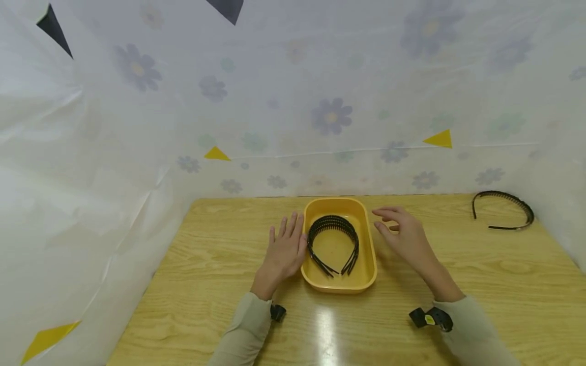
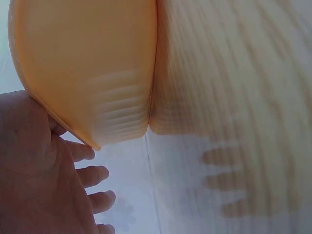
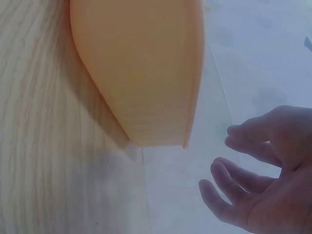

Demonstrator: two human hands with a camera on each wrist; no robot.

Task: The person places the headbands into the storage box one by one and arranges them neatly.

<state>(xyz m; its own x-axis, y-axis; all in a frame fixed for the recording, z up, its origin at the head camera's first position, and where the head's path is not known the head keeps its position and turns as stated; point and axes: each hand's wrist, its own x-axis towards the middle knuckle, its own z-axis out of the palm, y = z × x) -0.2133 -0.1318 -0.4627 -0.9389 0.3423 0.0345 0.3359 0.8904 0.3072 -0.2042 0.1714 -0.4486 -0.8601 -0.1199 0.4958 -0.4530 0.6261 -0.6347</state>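
Note:
A yellow plastic tub stands on the table, with several black toothed headbands nested together inside it. My left hand lies against the tub's left rim, its fingers straight and spread. In the left wrist view the thumb side of the left hand meets the rim of the tub. Just beyond the opposite side hovers my right hand, fingers loosely bent and nothing between them. A gap separates the right hand from the tub wall in the right wrist view.
Another black headband lies by itself at the back right of the wooden table. A white flower-patterned sheet hangs behind the table, and sheeting also runs along the left side.

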